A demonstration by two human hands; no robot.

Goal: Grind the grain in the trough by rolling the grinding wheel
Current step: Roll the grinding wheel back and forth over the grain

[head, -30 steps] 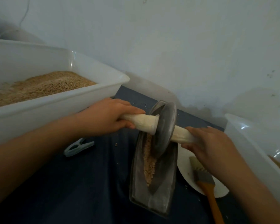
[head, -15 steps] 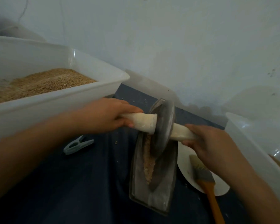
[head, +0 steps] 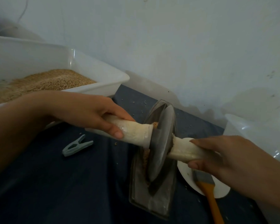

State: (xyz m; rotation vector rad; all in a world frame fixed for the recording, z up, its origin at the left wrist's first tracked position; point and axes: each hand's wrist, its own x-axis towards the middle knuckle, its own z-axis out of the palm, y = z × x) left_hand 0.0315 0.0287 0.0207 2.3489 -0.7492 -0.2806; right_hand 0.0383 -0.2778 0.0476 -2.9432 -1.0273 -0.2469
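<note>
- Orange-handled brush (head: 208, 188) lies nearest, across a white plate (head: 184, 172).
- Right hand (head: 220, 157) curls round the pale handle (head: 183, 151); left hand (head: 94, 113) grips the other end.
- Grinding wheel (head: 162, 143) stands in the metal trough (head: 152, 191), grain (head: 146, 156) beside it.
- Clothespin (head: 77, 145) on the dark desk (head: 71, 183).
- Grain tub (head: 103, 78) beyond.

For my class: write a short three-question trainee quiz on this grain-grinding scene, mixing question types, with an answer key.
1. True or false: both hands grip the handle of the grinding wheel.
2. What lies on the white plate? A) peg B) brush C) spoon
3. Fill in: the wheel stands in the metal ____.

Key:
1. True: left hand and right hand each hold one end.
2. B, the brush; the clothes peg lies on the dark cloth.
3. trough.
</note>
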